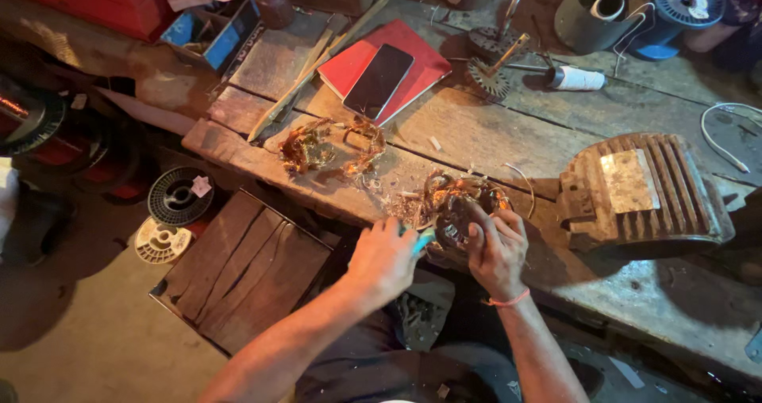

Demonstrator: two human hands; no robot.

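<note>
Work in hand: stator at the near edge of the tabletop, copper windings partly pulled loose and splayed above its rim.
Left hand: closed round a tool with a teal handle; tip goes in at the stator's left side. What kind of tool, cannot tell.
Right hand: fingers curled over the stator's right rim, gripping it; orange band at the wrist.
Done, by my reading: two tangles of stripped wire lie well apart to the left, and scraps and shavings sit just beside the stator. A good share of winding looks to be out.
Left, by my reading: copper shows in and over the core, so stripping is not finished. How much stays in the slots is hidden by the hands.
Tabletop: rough worn planks, cracked and dusty. On it a ribbed motor housing to the right, a red notebook with a dark phone on top, wooden sticks, a roll of white thread.
Room: dim workshop, concrete floor. Plastic spools and a wooden board lie on it; a spool of copper wire at far left.
</note>
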